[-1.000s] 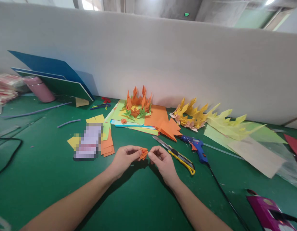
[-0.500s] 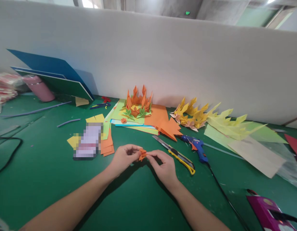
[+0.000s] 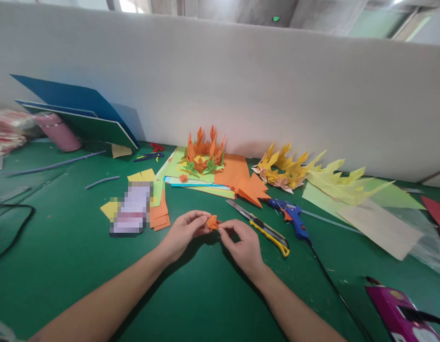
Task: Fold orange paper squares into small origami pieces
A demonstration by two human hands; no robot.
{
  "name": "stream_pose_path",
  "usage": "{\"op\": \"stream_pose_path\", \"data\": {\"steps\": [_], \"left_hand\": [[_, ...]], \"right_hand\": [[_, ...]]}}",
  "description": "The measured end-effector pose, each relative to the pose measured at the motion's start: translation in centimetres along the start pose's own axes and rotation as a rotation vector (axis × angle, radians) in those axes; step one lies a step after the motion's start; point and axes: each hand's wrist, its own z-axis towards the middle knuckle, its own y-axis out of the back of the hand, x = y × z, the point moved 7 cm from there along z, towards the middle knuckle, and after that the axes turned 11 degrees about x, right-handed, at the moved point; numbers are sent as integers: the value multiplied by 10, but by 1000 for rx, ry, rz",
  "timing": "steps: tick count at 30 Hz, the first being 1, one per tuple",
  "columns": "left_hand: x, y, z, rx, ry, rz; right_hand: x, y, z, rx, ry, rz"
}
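A small folded orange paper flower (image 3: 213, 222) is held just above the green table, between both hands. My left hand (image 3: 186, 232) pinches its left side with thumb and fingers. From the right, my right hand (image 3: 243, 244) pinches the flower's edge with thumb and forefinger. Another small orange paper flower (image 3: 183, 178) lies on the papers behind. Beyond it stands an orange paper crown (image 3: 205, 154) with pointed petals and green leaves at its base. Small orange paper squares (image 3: 159, 216) lie left of my left hand.
A box cutter (image 3: 266, 232) with its blade out lies just right of my right hand, beside a blue glue gun (image 3: 294, 221) with a black cord. A yellow paper crown (image 3: 282, 168), a blurred phone (image 3: 132, 209), a pink bottle (image 3: 58, 130) and a magenta box (image 3: 394, 304) surround the work area.
The paper flower has been turned between my fingers, so its petals now face differently. Both hands keep nearly the same place.
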Motion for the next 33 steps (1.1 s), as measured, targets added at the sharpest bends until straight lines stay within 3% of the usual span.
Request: {"op": "stream_pose_path", "data": {"steps": [5, 13, 20, 27, 33], "left_hand": [[4, -1, 1, 47, -5, -41], [-4, -1, 0, 43, -99, 133], [-8, -1, -1, 56, -175, 272], [-6, -2, 0, 9, -135, 226], [-4, -4, 0, 60, -93, 263]], "right_hand": [[-18, 2, -1, -62, -173, 195], [-22, -4, -1, -22, -258, 356], [-21, -6, 1, 21, -270, 354], [-19, -10, 1, 67, -284, 343], [-23, -8, 1, 45, -292, 328]]}}
